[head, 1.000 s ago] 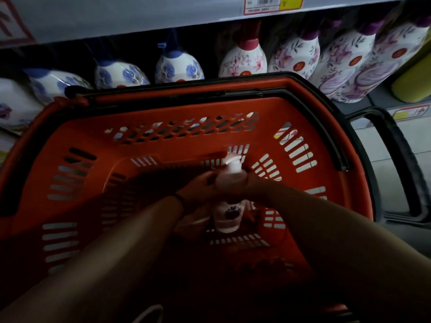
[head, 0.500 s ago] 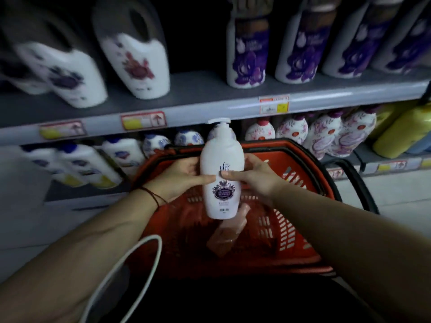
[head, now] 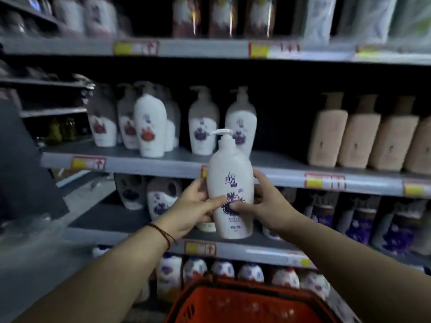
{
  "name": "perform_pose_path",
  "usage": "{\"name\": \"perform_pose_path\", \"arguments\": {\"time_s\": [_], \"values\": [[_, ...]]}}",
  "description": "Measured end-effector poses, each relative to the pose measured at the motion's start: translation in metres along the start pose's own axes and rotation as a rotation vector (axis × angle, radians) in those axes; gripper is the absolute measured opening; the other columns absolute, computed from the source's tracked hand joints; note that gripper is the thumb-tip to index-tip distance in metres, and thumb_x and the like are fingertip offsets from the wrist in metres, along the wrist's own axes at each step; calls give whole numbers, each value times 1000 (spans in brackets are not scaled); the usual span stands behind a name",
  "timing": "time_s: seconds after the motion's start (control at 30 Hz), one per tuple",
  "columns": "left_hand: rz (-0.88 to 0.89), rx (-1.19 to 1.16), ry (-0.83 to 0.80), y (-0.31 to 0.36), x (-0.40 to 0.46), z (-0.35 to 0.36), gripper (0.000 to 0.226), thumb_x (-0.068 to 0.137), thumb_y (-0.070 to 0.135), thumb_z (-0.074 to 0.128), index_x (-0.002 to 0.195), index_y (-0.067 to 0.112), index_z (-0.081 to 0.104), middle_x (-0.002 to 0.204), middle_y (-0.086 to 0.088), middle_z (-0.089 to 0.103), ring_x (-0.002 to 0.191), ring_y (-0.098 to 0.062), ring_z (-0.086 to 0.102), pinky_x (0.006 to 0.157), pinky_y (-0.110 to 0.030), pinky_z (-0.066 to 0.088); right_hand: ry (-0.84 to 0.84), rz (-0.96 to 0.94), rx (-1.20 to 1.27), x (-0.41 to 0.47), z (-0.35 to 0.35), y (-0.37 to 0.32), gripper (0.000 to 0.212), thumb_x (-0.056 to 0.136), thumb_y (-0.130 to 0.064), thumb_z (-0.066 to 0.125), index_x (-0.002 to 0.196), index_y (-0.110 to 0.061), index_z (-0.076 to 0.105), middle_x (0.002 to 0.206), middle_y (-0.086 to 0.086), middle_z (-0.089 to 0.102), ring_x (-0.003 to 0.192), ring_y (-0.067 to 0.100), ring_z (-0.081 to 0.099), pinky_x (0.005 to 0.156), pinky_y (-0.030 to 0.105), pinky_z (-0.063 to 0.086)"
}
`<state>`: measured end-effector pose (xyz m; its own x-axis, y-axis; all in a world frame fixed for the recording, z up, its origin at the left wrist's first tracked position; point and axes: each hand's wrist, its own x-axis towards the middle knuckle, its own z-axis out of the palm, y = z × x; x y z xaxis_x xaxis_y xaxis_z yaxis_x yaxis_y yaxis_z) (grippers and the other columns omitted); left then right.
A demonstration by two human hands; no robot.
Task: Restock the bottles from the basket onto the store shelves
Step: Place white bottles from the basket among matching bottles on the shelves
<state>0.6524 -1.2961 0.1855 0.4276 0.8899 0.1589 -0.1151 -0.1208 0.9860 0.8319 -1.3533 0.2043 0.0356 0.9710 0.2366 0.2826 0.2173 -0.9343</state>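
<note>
I hold a white pump bottle with a purple flower label upright in front of the shelves. My left hand grips its left side and my right hand grips its right side, thumbs on the label. It hangs level with the edge of the middle shelf, where matching white bottles with purple labels stand just behind it. The orange basket is below at the bottom edge of the view; its inside is blurred.
White bottles with red labels stand left on the middle shelf, tan bottles to the right. Shelves above and below are full of bottles. A dark panel stands at the left.
Both hands lifted the white pump bottle out of the basket and up to the height of the middle shelf. The view tilted up from the basket to the shelves.
</note>
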Motion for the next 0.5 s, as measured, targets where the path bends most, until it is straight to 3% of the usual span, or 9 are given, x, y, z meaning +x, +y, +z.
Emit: {"name": "perform_pose_path", "arguments": {"time_s": [0.1,0.23,0.33,0.43,0.5], "values": [[114,18,25,37,20,-14,43,84,10,67,120,28,52,108,-2,73,94,-20,71,82,-48,56,27,-97,-16,30,4,-37,75,68,-7,82,127,-31,43,109,2,67,96,10,68,79,29,58],[265,45,81,77,57,-35,53,89,10,62,137,23,45,123,-5,66,105,-21,67,86,-45,57,105,-154,5,89,16,-69,65,70,-10,82,117,-29,43,114,6,63,102,20,64,89,46,55],[327,109,91,93,92,-54,57,92,11,58,141,31,38,129,1,62,109,-15,64,81,-31,58,146,-185,-47,135,24,-75,74,57,-30,86,116,-34,41,111,2,66,102,21,65,90,50,54],[362,146,105,91,127,-71,61,91,9,58,143,33,35,133,0,60,116,-15,60,98,-41,50,183,-208,-108,172,32,-67,76,63,-27,86,122,-29,37,116,1,63,105,20,63,93,47,52],[363,176,116,81,143,-78,64,91,10,58,145,33,31,135,0,58,118,-15,58,101,-44,48,220,-208,-134,186,37,-55,77,66,-25,85,126,-24,36,117,3,62,106,21,62,93,47,51]]}}
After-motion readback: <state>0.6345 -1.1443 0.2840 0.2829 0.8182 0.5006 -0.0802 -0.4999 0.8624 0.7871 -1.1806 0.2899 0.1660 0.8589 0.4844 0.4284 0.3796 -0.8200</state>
